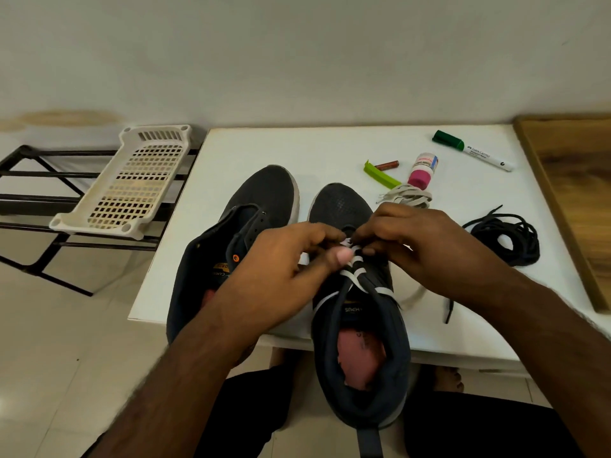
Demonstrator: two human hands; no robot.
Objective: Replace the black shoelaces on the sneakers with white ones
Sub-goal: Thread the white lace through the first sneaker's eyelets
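**White lace going into the right-hand sneaker, second sneaker not yet laced**

White wall and pale floor tiles frame a white tabletop (330, 147), seen from the single head view. On it lie two dark sneakers side by side, toes pointing away from the person, so their long axes run from near to far.

The laced sneaker (357, 325) is the one nearer the person's right side; its heel hangs over the near edge of the tabletop. A white lace (355, 276) already crosses its lower eyelets in several rows. Both hands meet directly above the tongue, at the row farthest from the person. The left hand (291, 262) has its fingers curled, and its thumb presses against the lace crossings. The right hand (413, 239) is curled too, its fingertips pinching something white at the eyelets; I judge it is the lace end, but the tip itself is hidden. Both hands are equally near to the working point.

The unlaced sneaker (238, 246) lies just to the left, with empty eyelets. A bundle of spare white lace (408, 196) rests beyond the right hand, and the removed black laces (506, 239) lie in a loose coil further right, well apart from the shoes.

The next move probably depends on pulling the lace across the shoe's long axis, toward the opposite eyelet.
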